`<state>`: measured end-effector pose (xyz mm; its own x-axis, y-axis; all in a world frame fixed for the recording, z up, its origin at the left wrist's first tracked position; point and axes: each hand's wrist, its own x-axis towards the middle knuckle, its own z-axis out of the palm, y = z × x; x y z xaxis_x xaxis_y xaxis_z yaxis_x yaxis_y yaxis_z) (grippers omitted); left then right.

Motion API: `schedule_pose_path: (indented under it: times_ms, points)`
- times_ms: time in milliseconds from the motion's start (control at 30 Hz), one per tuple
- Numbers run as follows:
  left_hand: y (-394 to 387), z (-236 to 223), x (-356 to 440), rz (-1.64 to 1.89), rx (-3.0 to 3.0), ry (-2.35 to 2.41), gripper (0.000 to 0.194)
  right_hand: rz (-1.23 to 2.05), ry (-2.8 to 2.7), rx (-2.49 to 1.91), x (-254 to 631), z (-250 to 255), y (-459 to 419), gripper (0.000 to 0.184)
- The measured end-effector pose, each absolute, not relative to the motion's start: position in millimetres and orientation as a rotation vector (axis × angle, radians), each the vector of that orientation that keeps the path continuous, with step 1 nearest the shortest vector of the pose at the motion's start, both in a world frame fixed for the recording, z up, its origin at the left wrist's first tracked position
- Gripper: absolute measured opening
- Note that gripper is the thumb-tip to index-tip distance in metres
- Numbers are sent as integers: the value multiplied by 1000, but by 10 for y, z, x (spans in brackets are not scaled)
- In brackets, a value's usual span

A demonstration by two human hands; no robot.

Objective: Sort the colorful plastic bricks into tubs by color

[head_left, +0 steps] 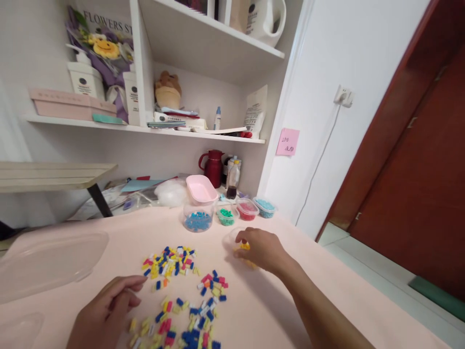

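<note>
In the head view, the right hand (pixel 263 248) bends its fingers over a clear tub (pixel 229 237) of yellow pieces right of the mixed brick pile (pixel 172 261), while the left (pixel 109 308) sits loosely open, seemingly empty, just left of it. The colour tubs (pixel 247 217) are behind the pile, probably so shades stay apart but reachable. Can't tell if the right's pinching anything, fingertips are blurry.
</note>
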<state>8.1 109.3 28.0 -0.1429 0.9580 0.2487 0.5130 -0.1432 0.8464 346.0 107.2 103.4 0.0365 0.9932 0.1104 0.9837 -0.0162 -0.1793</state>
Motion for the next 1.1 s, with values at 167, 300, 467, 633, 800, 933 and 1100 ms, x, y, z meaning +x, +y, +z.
schedule_pose_path:
  times_ms: [167,300,467,633,800,933,1100]
  points:
    - [1027,292,163,1361,1576,1658,26,48,-2132,-2064,3353,892,1136,12]
    - [1043,294,153,1329,1627,1624,27,-18,-2207,-1840,3205,785,1187,23]
    - [1047,312,124,1286,1704,1602,29,-203,-2248,-1605,3150,640,1263,33]
    - [1000,330,166,1286,1723,1561,30,-243,-2173,-1259,2948,602,1145,43]
    - [995,305,181,1296,1693,1533,30,218,-2369,-932,2429,530,868,39]
    - [989,299,180,1313,1695,1488,30,185,-2521,-967,2193,379,841,42]
    - [955,357,199,1263,1709,1500,32,209,-2494,-1042,2212,313,946,31]
